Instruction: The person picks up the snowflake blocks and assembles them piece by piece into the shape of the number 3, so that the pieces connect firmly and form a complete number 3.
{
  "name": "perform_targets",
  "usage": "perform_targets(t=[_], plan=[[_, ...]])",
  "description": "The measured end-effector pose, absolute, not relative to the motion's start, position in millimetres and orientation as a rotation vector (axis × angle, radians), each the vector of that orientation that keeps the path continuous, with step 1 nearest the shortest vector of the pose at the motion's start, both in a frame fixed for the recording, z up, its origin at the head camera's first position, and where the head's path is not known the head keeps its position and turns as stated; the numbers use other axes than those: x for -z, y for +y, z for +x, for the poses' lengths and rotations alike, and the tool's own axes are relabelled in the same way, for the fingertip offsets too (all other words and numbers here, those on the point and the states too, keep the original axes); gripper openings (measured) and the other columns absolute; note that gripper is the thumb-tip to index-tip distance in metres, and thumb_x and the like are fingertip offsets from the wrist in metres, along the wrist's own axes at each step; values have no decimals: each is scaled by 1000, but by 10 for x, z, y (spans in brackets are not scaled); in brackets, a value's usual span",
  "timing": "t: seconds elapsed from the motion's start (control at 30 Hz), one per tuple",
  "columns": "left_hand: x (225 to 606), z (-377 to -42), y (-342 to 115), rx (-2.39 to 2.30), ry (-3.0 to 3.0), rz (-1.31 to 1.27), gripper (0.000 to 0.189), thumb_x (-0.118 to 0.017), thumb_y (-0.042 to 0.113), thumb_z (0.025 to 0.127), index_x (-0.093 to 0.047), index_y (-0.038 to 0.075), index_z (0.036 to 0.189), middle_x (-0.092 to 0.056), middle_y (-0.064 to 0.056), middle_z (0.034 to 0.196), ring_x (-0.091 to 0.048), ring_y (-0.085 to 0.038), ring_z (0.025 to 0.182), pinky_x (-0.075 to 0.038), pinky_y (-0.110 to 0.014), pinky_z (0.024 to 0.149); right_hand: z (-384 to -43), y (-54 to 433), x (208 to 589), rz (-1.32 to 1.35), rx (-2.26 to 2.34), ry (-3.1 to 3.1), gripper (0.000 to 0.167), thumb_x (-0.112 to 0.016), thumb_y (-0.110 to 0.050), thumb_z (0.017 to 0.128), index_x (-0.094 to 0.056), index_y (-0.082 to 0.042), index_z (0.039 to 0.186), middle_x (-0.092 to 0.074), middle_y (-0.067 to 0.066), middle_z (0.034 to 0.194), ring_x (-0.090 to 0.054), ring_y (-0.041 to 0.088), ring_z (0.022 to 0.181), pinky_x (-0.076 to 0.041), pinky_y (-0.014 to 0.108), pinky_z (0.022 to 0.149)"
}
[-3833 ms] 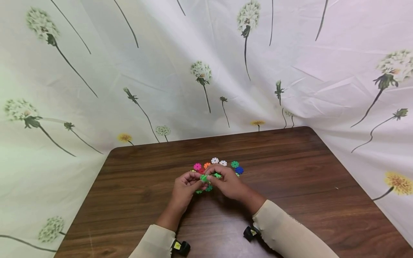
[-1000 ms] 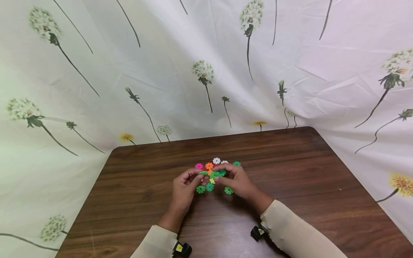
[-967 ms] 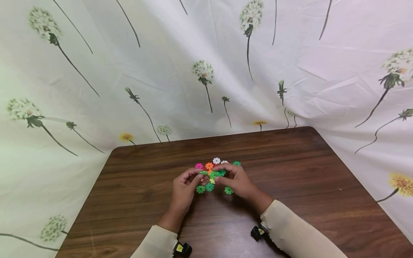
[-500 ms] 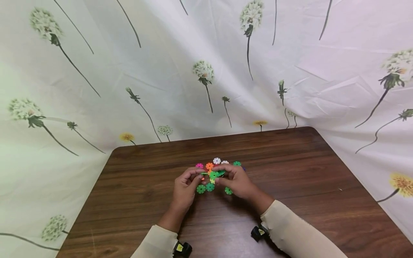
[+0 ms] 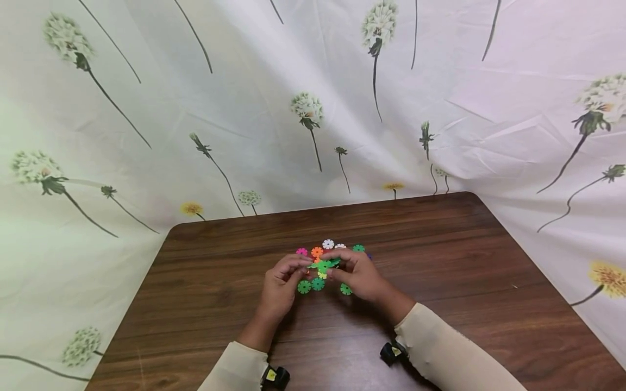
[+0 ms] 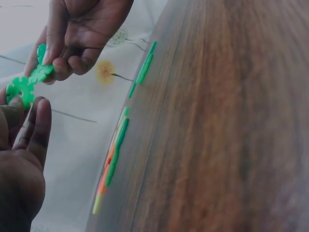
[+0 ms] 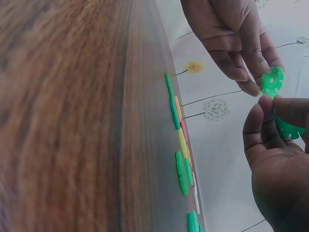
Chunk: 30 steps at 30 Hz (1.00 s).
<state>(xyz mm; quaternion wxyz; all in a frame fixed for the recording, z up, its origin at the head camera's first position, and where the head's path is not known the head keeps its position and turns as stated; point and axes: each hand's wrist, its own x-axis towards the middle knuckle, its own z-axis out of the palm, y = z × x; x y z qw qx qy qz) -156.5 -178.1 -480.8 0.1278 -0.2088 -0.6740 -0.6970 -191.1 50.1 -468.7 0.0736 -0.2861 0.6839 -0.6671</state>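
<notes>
Both hands meet over the table, clear of its top in the wrist views. My left hand [image 5: 280,283] pinches a green interlocking disc [image 6: 20,92], with slots round its rim, between thumb and fingers. Opposite it, my right hand [image 5: 361,276] pinches joined green discs [image 5: 324,266], set at an angle to each other. In the left wrist view the middle disc [image 6: 40,72] meets the edge of the left hand's disc. Fingertips of the right hand cover part of the joined discs in the right wrist view.
Loose discs lie flat on the brown wooden table [image 5: 220,315] below and behind the hands: white [image 5: 328,244], orange [image 5: 317,252], pink [image 5: 301,252] and several green [image 5: 304,287]. A patterned cloth [image 5: 244,108] hangs along the table's far edge.
Since the oldest frame, my right hand has shifted slightly right and more of the green discs shows between the hands. Over the last second, the left hand's disc has tilted; the hands barely moved.
</notes>
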Motion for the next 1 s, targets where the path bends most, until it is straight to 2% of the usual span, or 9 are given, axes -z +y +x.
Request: perform_targets(t=[0.1,0.17,0.23,0.4,0.6,0.7,0.77,0.87,1.0], plan=[[4815,-1574,-1774,1925,-2009,-610,15,-61,-12,104,-72,-14,113,-64,-34,127,-70,-3,118,-66,-28,91,-1905,506,4687,-877,2003,2061,33,-66,9,102,-68,9,135,-63,32,143,-73,6,94,-66,28,84],[4823,-1578,-1771,1878,-2028,-598,15,-61,-12,104,-74,-13,111,-65,-35,127,-67,-2,125,-64,-22,92,-1905,505,4693,-885,2000,2068,32,-66,9,102,-69,9,134,-63,33,143,-73,6,94,-66,30,84],[4826,-1573,-1770,1857,-2049,-586,15,-61,-11,104,-75,-11,111,-67,-33,125,-68,-2,120,-63,-18,90,-1906,502,4702,-897,1993,2082,32,-67,9,102,-70,8,133,-63,33,144,-72,4,95,-66,31,84],[4821,-1564,-1777,1878,-2097,-552,17,-60,-9,106,-74,-11,117,-72,-30,120,-72,-6,97,-62,-18,81,-1891,494,4689,-932,1981,2105,30,-68,9,101,-71,7,131,-63,35,144,-69,2,101,-63,26,82],[4815,-1566,-1785,1862,-2126,-566,27,-58,-4,109,-70,-13,131,-71,-33,122,-75,-11,99,-64,-22,81,-1870,477,4667,-928,1985,2103,29,-68,8,102,-71,8,131,-65,34,143,-70,4,96,-64,29,80],[4800,-1560,-1771,1894,-2127,-534,31,-59,0,110,-68,-12,138,-71,-33,127,-75,-11,102,-67,-28,85,-1867,463,4671,-901,1989,2103,29,-69,7,102,-70,8,131,-70,32,135,-71,8,90,-65,31,78],[4782,-1550,-1751,1918,-2123,-493,32,-61,2,110,-68,-11,139,-70,-34,133,-74,-9,106,-67,-29,88,-1862,453,4673,-889,1992,2095,29,-70,6,102,-70,9,131,-73,32,127,-72,10,88,-65,30,78],[4765,-1535,-1719,1923,-2117,-440,31,-63,3,109,-70,-9,138,-70,-34,136,-71,-2,112,-65,-23,91,-1847,442,4671,-873,2002,2075,29,-70,7,101,-70,9,130,-74,33,118,-75,13,88,-66,29,80],[4761,-1518,-1691,1921,-2104,-404,30,-64,2,108,-72,-7,136,-72,-31,135,-73,1,102,-67,-27,84,-1829,428,4666,-839,2016,2078,29,-71,7,101,-71,8,129,-74,32,120,-76,16,87,-65,26,79]])
